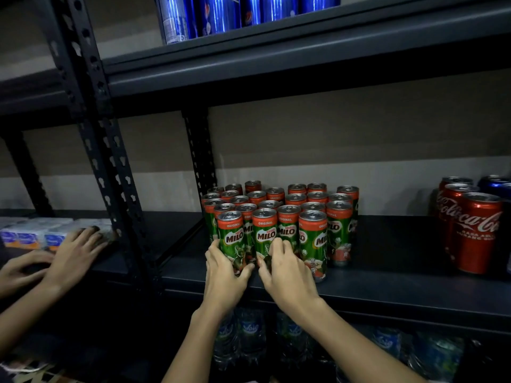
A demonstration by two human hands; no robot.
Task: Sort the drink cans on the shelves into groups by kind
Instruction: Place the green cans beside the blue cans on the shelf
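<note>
Several green Milo cans (pixel 312 217) stand packed together on the middle shelf (pixel 401 277). My left hand (pixel 224 275) grips the front-left Milo can (pixel 233 239) low on its body. My right hand (pixel 287 275) grips the can beside it (pixel 264 233), fingers curled round its base. Red Coca-Cola cans (pixel 475 230) stand at the shelf's right end, with a blue can (pixel 493 182) behind them. Blue Pepsi cans (pixel 221 15) line the shelf above.
Another person's two hands (pixel 74 250) rest on small white and blue packs (pixel 36 233) on the neighbouring shelf to the left. A black perforated upright (pixel 105 161) divides the two racks. Water bottles (pixel 249 335) fill the shelf below. Bare shelf lies between the Milo and Coca-Cola cans.
</note>
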